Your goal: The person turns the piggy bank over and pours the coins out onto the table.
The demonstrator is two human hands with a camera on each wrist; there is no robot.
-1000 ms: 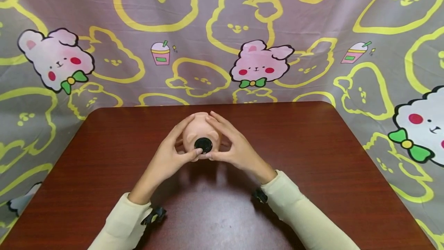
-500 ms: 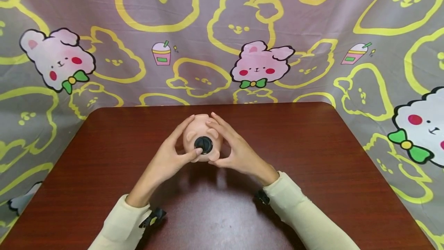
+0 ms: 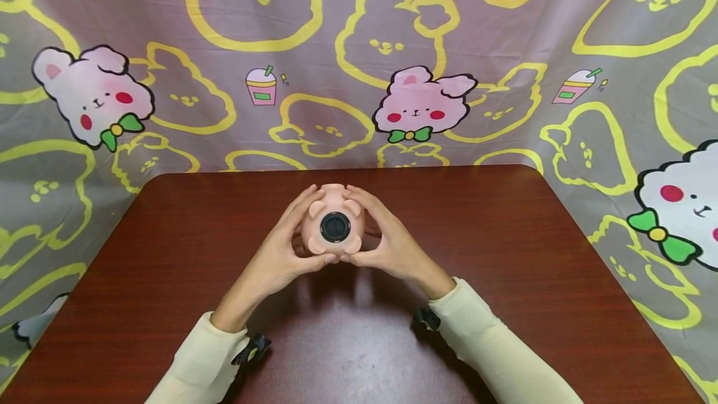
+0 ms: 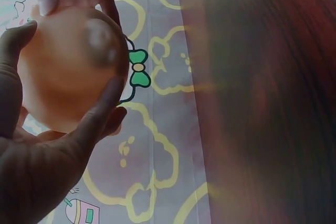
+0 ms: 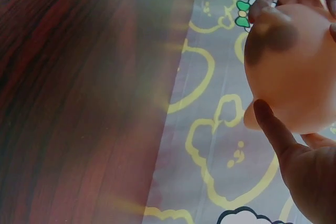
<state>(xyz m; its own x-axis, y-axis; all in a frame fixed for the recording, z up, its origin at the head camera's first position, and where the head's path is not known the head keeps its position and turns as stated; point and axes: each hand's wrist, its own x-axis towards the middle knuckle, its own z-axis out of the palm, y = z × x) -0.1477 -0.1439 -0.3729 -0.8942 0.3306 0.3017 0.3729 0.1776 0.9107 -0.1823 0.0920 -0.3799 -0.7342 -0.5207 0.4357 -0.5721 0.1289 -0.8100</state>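
A rounded pink piggy bank (image 3: 335, 200) is held up above the table between both hands, its underside towards the head camera. Several stubby feet surround a round black plug (image 3: 335, 227) there. My left hand (image 3: 276, 253) grips the left side, fingers curled round the far side and thumb at the lower edge. From the right, my right hand (image 3: 395, 247) grips it the same way, the two thumb tips close together. In the left wrist view the smooth side of the piggy bank (image 4: 63, 77) shows; the right wrist view shows its other side (image 5: 299, 72).
A dark red-brown wooden table (image 3: 477, 229) lies below the hands. Behind it and at the sides hangs a grey-pink curtain (image 3: 314, 67) with yellow outlines and cartoon animals. Black wrist straps or mounts (image 3: 252, 349) sit at both cuffs.
The piggy bank has turned and shifted slightly right, so its plug and feet face the head camera more squarely. My left thumb has slid off the plug to the lower edge.
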